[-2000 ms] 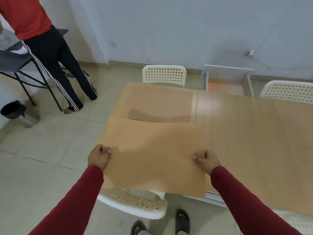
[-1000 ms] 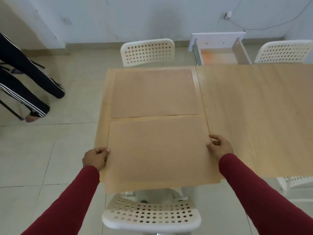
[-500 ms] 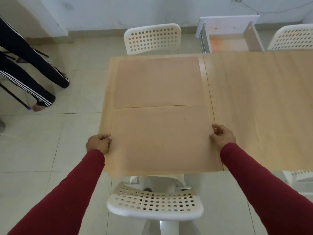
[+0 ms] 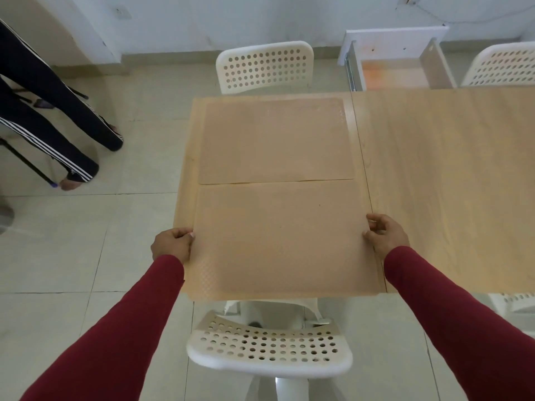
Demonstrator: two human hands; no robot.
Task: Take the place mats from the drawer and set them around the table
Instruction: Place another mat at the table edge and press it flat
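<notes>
Pale tiled floor (image 4: 86, 241), white wall (image 4: 202, 18), 3 white perforated chairs (image 4: 265, 68) around.

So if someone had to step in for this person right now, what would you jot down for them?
Left hand grips the near mat at its left edge; right hand pinches its right edge.
The near mat lies flat on the table, butted against the far mat.
Done: two mats laid at this end.
Left: let go, check the open drawer for more mats, set the places at the right.
</notes>
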